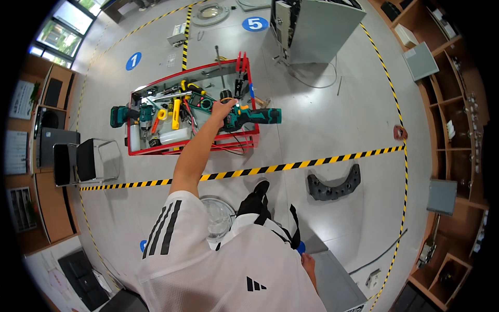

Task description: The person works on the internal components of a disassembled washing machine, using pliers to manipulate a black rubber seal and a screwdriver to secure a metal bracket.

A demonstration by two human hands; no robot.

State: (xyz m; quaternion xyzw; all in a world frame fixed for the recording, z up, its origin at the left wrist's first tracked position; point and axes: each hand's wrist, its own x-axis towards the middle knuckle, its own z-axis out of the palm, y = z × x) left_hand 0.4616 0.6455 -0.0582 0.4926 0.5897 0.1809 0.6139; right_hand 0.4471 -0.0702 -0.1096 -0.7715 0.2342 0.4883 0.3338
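Observation:
My left arm reaches forward to a red tool cart [136, 125]. My left hand [223, 110] is closed around the handle end of a green and black power tool [257, 117], which lies across the cart's right rim and sticks out to the right. Several hand tools fill the cart, among them yellow-handled screwdrivers [176, 112] and a white bottle [174, 136]. A second green power tool [122, 115] pokes out over the left rim. My right hand [309, 262] hangs low at my side next to a grey box [338, 283]. My torso half hides that hand, so its fingers are unclear.
Yellow and black floor tape [291, 165] runs between me and the cart. A dark curved part [335, 184] lies on the floor to the right. A black chair [86, 161] stands left, a grey cabinet [317, 23] behind, and a round clear lid [218, 216] by my foot. Shelves line the right wall.

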